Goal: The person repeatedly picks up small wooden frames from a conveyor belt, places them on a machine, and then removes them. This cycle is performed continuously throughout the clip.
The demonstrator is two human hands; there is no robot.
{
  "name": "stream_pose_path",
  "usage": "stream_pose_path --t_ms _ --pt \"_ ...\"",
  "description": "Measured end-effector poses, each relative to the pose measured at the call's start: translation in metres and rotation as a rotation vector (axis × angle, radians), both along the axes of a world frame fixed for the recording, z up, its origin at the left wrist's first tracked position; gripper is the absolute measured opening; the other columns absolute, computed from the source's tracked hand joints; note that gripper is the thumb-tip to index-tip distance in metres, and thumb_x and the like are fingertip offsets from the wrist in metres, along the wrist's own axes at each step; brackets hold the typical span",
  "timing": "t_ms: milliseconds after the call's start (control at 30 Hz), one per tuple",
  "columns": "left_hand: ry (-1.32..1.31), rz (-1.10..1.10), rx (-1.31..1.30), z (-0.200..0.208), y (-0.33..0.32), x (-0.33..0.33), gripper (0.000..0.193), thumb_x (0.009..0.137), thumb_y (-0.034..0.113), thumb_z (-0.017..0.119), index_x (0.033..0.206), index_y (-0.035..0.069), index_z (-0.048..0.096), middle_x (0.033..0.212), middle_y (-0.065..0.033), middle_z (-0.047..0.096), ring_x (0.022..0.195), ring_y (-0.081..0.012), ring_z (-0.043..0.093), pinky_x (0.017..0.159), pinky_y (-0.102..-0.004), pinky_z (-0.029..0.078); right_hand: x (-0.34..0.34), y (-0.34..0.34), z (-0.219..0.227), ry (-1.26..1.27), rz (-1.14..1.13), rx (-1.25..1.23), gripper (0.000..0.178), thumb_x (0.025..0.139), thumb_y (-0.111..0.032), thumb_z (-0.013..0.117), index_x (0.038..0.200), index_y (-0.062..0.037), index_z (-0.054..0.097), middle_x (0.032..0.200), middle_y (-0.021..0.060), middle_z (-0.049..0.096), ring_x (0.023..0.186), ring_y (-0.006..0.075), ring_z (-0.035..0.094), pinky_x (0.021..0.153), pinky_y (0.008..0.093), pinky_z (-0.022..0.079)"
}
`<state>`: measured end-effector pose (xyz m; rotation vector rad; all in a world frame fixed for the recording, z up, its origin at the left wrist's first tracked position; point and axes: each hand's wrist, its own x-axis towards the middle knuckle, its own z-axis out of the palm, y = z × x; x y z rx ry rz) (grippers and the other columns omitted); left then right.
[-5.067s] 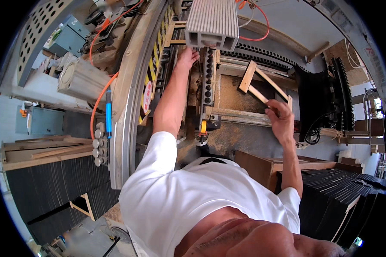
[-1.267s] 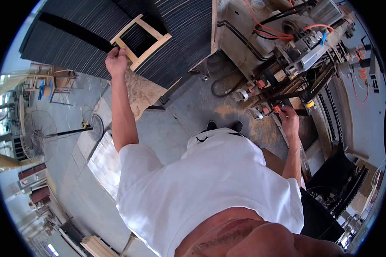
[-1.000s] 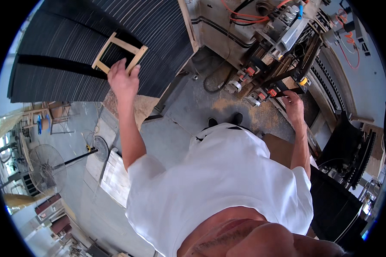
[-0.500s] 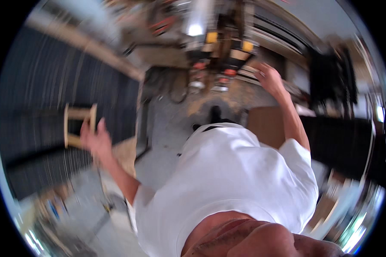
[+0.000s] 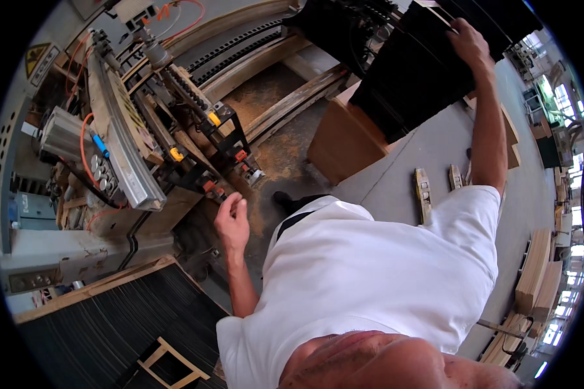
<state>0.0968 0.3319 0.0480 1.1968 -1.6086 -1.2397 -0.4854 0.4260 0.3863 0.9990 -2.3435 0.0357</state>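
Note:
My right hand (image 5: 470, 44) reaches to the far right, fingers bent over the edge of a black panel on a stack of black panels (image 5: 416, 74). A pale edge line runs up to those fingertips, which are partly hidden. My left hand (image 5: 232, 223) hangs in front of me with loosely curved fingers and nothing visible in it. It is nearest to the red-tipped end of a machine arm (image 5: 213, 188), apart from it as far as I can see.
Machine rails with clamps (image 5: 133, 123) fill the left side. Below the black stack stands a brown box-like base (image 5: 344, 139). Another black stack (image 5: 110, 324) bears a pale wooden frame (image 5: 184, 357) at lower left. Wooden blocks (image 5: 423, 194) lie on the floor; boards (image 5: 534, 272) are piled at right.
My body has turned to the right, so the machine now lies on my left. My right hand has reached out to the black stack; my left hand is away from the pale wooden frame.

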Motion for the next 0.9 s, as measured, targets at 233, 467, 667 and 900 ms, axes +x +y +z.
stream_pose_path --t_ms 233,467,667,900 --pt "-0.065 -0.041 0.048 -0.017 -0.025 0.004 0.027 0.088 0.014 0.065 0.109 -0.002 0.064 0.094 -0.0124 0.070 0.086 -0.0185 0.067 0.080 -0.0301 0.052 -0.035 -0.002 -0.007 -0.234 0.288 -0.202 0.033 0.086 -0.027 0.066 0.115 -0.0129 0.065 0.103 0.0070 0.070 0.096 0.0180 0.066 0.083 0.0295 0.050" --pt "-0.031 0.120 0.110 -0.028 -0.057 0.008 0.028 0.090 0.016 0.065 0.111 -0.002 0.064 0.094 -0.0099 0.070 0.085 -0.0149 0.066 0.078 -0.0272 0.051 0.134 -0.166 -0.044 -0.477 0.887 -0.345 0.024 0.086 -0.015 0.069 0.110 -0.0088 0.069 0.096 0.0043 0.071 0.086 0.0102 0.064 0.077 0.0243 0.048" --pt "0.256 0.199 0.201 -0.037 -0.151 -0.034 0.030 0.095 0.023 0.061 0.114 0.000 0.062 0.099 -0.0068 0.068 0.087 -0.0115 0.064 0.078 -0.0261 0.052 0.217 -0.261 -0.115 -0.667 1.167 -0.178 0.021 0.082 -0.008 0.070 0.103 -0.0086 0.069 0.091 0.0088 0.066 0.082 0.0207 0.064 0.072 0.0303 0.051" --pt "0.502 0.346 0.315 -0.021 -0.353 -0.100 0.030 0.096 0.032 0.056 0.105 0.004 0.063 0.096 -0.0046 0.067 0.085 -0.0137 0.063 0.076 -0.0279 0.051 0.209 -0.324 -0.162 -0.878 1.174 -0.082 0.022 0.077 -0.003 0.072 0.099 -0.0062 0.068 0.086 0.0085 0.064 0.078 0.0221 0.061 0.070 0.0315 0.050"
